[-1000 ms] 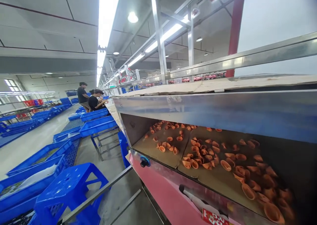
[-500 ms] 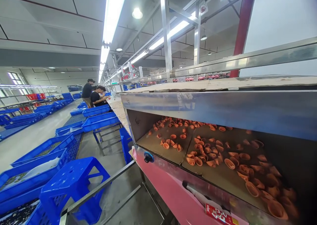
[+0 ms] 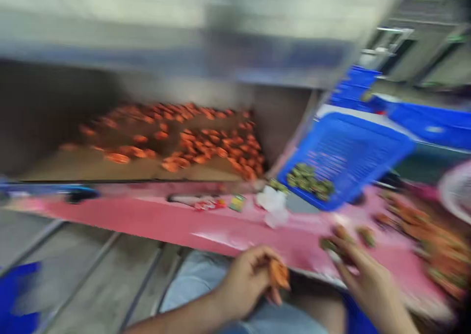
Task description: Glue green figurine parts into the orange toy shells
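My left hand is closed around an orange cone-shaped piece, above my lap at the table's front edge. To its right, my right hand is over the pink tabletop, its fingers bent around a small dark greenish piece; motion blur hides its details. Close to those fingertips lie a small orange-brown piece and an orange-and-green piece. A pile of orange and green pieces spreads at the far right.
Many orange cups lie inside a metal-fronted box behind the table. A tilted blue basket holds greenish pieces. Crumpled white tissue and a red packet lie along the table. Blue trays stand behind.
My view has swung right and down from the aisle and box opening. Both hands, my lap, the blue basket and the pile at right have come into view.
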Action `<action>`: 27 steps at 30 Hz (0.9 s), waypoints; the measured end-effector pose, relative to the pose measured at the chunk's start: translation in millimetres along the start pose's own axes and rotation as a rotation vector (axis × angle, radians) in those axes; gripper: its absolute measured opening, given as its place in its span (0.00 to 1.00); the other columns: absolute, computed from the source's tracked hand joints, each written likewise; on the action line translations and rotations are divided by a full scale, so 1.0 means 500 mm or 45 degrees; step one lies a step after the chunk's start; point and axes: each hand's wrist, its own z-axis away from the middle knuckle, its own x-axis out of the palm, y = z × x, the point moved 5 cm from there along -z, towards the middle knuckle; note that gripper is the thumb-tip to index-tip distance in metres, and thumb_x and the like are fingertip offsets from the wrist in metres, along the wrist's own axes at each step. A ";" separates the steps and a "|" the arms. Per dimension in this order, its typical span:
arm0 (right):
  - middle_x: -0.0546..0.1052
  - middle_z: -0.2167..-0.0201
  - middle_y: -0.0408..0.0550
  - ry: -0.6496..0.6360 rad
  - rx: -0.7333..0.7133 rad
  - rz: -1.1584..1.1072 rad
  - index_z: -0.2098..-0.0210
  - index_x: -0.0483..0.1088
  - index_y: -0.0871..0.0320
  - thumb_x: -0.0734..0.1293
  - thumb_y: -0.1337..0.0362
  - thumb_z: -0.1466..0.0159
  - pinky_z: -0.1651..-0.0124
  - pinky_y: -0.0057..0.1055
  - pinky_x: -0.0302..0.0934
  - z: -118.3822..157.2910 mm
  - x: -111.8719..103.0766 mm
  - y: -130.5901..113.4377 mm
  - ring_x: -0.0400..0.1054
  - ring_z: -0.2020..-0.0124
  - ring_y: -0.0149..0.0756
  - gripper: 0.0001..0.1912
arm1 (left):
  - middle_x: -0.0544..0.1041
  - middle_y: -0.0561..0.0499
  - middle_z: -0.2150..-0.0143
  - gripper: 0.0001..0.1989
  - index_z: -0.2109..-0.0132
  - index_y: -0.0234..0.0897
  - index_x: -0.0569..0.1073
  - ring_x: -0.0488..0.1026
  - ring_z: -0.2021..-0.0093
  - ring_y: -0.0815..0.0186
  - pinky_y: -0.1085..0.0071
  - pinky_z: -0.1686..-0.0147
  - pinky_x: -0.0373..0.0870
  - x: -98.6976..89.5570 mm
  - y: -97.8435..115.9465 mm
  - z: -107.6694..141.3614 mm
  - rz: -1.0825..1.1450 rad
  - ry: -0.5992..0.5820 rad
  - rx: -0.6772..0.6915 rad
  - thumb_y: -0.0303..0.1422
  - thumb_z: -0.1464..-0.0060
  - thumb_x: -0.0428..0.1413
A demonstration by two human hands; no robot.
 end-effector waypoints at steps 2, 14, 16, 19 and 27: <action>0.73 0.69 0.44 -0.029 0.084 0.009 0.57 0.64 0.56 0.60 0.60 0.40 0.72 0.21 0.64 0.068 -0.083 0.008 0.67 0.74 0.26 0.12 | 0.71 0.52 0.76 0.13 0.66 0.32 0.66 0.64 0.83 0.75 0.78 0.82 0.62 0.011 0.011 -0.009 -0.087 -0.067 -0.016 0.38 0.55 0.57; 0.72 0.67 0.50 -0.220 -0.273 -0.201 0.56 0.63 0.64 0.64 0.77 0.46 0.68 0.27 0.62 0.081 -0.114 -0.128 0.65 0.68 0.30 0.18 | 0.66 0.56 0.77 0.04 0.67 0.32 0.65 0.63 0.82 0.75 0.79 0.81 0.59 0.036 0.011 -0.027 -0.310 -0.245 -0.158 0.29 0.52 0.50; 0.72 0.67 0.50 -0.265 -0.291 -0.153 0.54 0.63 0.64 0.63 0.77 0.46 0.69 0.28 0.62 0.082 -0.107 -0.125 0.65 0.68 0.31 0.19 | 0.67 0.56 0.77 0.04 0.68 0.32 0.65 0.63 0.82 0.75 0.78 0.81 0.60 0.033 0.012 -0.028 -0.318 -0.251 -0.155 0.29 0.51 0.50; 0.71 0.68 0.49 -0.286 -0.297 -0.131 0.54 0.62 0.64 0.62 0.77 0.46 0.69 0.27 0.61 0.079 -0.102 -0.125 0.64 0.68 0.30 0.19 | 0.67 0.55 0.76 0.04 0.67 0.33 0.65 0.63 0.82 0.75 0.78 0.81 0.60 0.030 0.012 -0.027 -0.331 -0.259 -0.152 0.29 0.51 0.49; 0.71 0.67 0.50 -0.327 -0.338 -0.088 0.55 0.63 0.65 0.63 0.76 0.45 0.69 0.28 0.61 0.080 -0.092 -0.131 0.64 0.67 0.31 0.18 | 0.67 0.56 0.77 0.04 0.67 0.33 0.66 0.63 0.81 0.75 0.80 0.81 0.60 0.025 0.002 -0.027 -0.344 -0.269 -0.165 0.28 0.50 0.47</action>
